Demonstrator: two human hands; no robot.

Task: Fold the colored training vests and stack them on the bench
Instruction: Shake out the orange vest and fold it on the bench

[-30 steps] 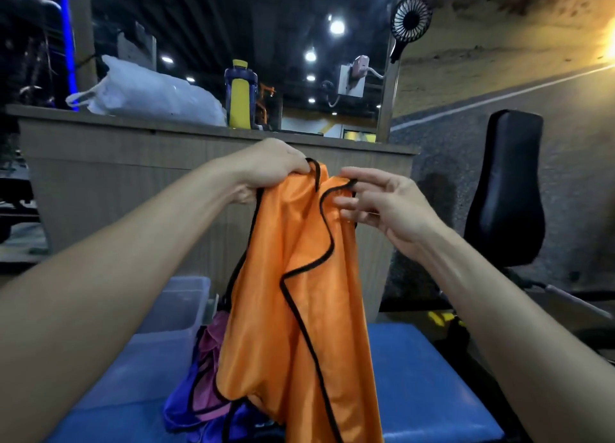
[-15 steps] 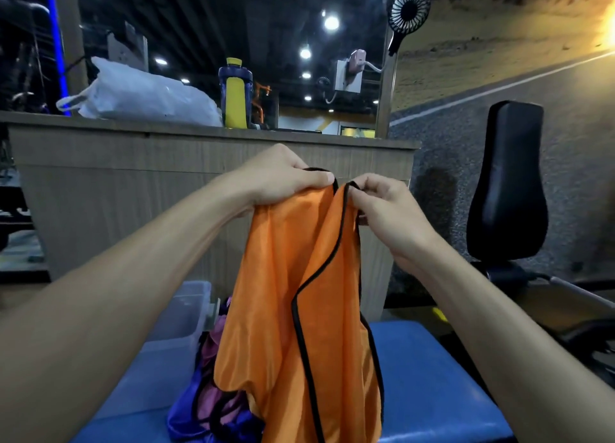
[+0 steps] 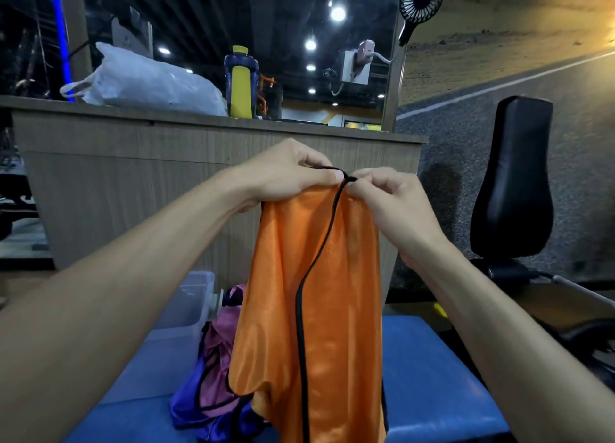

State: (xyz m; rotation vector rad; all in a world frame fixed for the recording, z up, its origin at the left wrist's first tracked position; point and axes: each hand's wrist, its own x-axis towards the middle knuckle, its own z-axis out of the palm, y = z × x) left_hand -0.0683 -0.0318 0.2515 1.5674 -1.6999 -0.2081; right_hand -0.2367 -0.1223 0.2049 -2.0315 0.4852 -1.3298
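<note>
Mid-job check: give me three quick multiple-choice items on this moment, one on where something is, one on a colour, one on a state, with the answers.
1. Where does the pile of unfolded vests lie?
A. on the wooden counter
B. on the blue bench, beside the clear bin
C. on the black seat

2. What colour is the trim on the held vest?
A. white
B. black
C. yellow

3. How is the orange vest held?
A. spread flat on the bench
B. by one hand only
C. pinched at its top by both hands, hanging down

Answers:
1 B: the purple and pink vests sit on the blue bench next to the clear bin.
2 B: a black edge runs down the orange vest.
3 C: the left hand and right hand meet at its top edge.
</note>
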